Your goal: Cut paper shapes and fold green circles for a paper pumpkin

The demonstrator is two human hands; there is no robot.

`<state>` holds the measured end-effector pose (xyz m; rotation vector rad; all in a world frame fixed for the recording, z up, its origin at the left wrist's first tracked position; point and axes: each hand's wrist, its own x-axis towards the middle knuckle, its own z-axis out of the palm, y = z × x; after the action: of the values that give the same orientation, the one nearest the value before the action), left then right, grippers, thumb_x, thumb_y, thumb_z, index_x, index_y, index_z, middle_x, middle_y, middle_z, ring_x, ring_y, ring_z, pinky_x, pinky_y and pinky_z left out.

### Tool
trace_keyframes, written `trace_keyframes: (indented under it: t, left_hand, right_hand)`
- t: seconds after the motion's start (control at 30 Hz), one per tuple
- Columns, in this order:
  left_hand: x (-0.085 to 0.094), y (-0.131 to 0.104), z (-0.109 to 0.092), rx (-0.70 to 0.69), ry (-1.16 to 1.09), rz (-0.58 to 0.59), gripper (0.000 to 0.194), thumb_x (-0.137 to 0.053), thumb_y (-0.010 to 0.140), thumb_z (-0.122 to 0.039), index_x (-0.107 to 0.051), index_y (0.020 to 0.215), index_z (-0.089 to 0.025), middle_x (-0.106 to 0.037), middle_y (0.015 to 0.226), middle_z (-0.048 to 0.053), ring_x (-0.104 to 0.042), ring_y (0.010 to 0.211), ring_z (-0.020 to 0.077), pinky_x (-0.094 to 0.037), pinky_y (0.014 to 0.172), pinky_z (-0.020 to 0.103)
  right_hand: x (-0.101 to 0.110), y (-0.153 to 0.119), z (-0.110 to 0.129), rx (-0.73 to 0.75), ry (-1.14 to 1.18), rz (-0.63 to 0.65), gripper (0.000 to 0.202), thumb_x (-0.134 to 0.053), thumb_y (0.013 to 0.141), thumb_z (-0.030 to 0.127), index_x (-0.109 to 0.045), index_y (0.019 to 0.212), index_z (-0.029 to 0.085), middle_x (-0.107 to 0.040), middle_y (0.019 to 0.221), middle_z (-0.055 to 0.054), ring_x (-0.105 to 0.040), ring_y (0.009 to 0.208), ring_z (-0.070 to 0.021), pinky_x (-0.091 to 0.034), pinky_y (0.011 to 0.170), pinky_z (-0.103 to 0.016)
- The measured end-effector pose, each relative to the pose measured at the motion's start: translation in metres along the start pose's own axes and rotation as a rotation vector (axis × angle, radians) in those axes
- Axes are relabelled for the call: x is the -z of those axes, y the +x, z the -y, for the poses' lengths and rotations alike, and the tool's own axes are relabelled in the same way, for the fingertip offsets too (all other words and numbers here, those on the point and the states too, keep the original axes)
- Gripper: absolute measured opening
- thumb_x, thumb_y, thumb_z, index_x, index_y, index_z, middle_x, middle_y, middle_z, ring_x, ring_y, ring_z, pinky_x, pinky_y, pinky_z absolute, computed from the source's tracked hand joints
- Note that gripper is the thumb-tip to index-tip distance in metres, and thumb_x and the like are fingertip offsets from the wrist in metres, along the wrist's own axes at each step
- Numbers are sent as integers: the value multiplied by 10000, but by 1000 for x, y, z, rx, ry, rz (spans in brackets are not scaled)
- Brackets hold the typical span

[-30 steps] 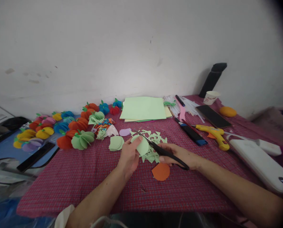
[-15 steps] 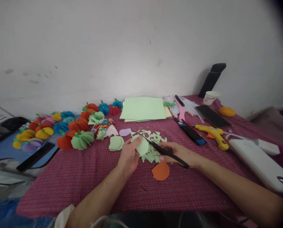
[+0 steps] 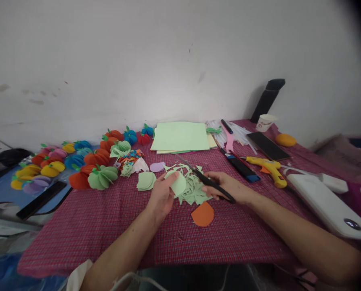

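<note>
Pinched in my left hand (image 3: 162, 195) is a round light green paper piece (image 3: 178, 184). My right hand (image 3: 221, 186) grips black-handled scissors (image 3: 212, 184), whose blades point up and left, just beyond the paper and apart from it. Light green scraps (image 3: 194, 190) lie in a heap under and beside both hands. An orange paper circle with a straight-cut corner (image 3: 202, 214) rests nearer the front. Left of my left hand sits a small stack of light green cut pieces (image 3: 145, 180), with a lilac piece (image 3: 158, 166) behind it.
Colourful paper pumpkins (image 3: 98, 157) crowd the left side. Green sheets (image 3: 180, 136) lie at the back. On the right are a cutter (image 3: 243, 167), a yellow glue gun (image 3: 269, 166), a phone (image 3: 267, 145), a paper cup (image 3: 265, 122) and a white power bank (image 3: 328, 204).
The scissors have moved off the green piece, up and to the right relative to it. The whole view has shifted slightly.
</note>
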<state>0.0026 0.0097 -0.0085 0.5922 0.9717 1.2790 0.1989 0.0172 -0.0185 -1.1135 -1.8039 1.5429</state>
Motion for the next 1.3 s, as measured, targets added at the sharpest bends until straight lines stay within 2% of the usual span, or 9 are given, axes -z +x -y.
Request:
trace_keyframes:
  t: [0.13,0.27,0.57,0.63,0.73,0.9,1.03,1.2,1.3]
  left_hand:
    - [1,0,2,-26,89,24,228,-698,584,-252,-599,745,-124,-610,680,12,-548,571,93,-427,564,213]
    - [3,-1,7,-6,231,122,221,-664,620,-283,-601,762,-125,-601,675,23,-542,559,101,-412,526,211]
    - [5,-1,13,-46,395,186,299,-651,610,-262,-584,880,-152,-607,665,12,-537,513,107,-405,479,212]
    - [3,-1,12,-50,392,187,299,-670,588,-254,-582,855,-153,-617,674,14,-549,527,112,-422,503,224]
    - [1,-2,15,-49,402,189,271,-694,569,-253,-572,786,-146,-622,669,20,-553,539,115,-433,524,232]
    - [-1,-5,22,-68,426,291,214,-687,589,-266,-578,729,-146,-598,623,5,-513,512,93,-395,506,208]
    - [-1,-6,25,-112,495,345,165,-646,641,-294,-619,714,-149,-590,624,9,-481,522,91,-363,510,201]
    - [-1,-5,25,-201,602,319,200,-612,667,-361,-652,680,-165,-566,581,3,-447,516,102,-332,511,204]
    - [3,1,11,-404,808,218,213,-566,705,-381,-661,737,-193,-609,655,22,-488,583,132,-350,558,220]
  right_hand:
    - [15,8,-8,64,-163,-187,384,-603,702,373,-481,999,162,-585,745,-16,-529,598,-113,-397,522,-222]
    - [26,10,-17,29,-584,-374,455,-613,687,347,-470,1082,171,-631,799,-59,-578,716,-181,-416,638,-282]
    - [28,3,-13,68,-961,-312,278,-544,744,299,-622,1003,235,-654,926,-57,-567,887,-226,-390,776,-318]
    - [25,3,-10,113,-918,-359,235,-533,757,320,-648,937,223,-653,909,-58,-552,890,-224,-384,792,-330]
    - [14,5,-7,157,-594,-361,286,-499,786,383,-619,967,198,-641,839,-47,-557,752,-172,-419,682,-298]
    - [-12,6,-10,133,-15,-106,363,-591,720,394,-543,995,163,-601,754,-11,-548,656,-117,-432,589,-242]
    - [-18,7,-12,99,73,9,272,-598,716,364,-552,864,141,-584,693,6,-527,614,-98,-414,589,-236]
    - [-13,7,-9,83,67,-26,270,-593,704,398,-561,767,138,-550,633,23,-477,549,-77,-371,536,-217]
    - [-8,9,-10,61,47,-78,275,-581,712,414,-548,761,145,-469,532,55,-391,456,-55,-302,457,-198]
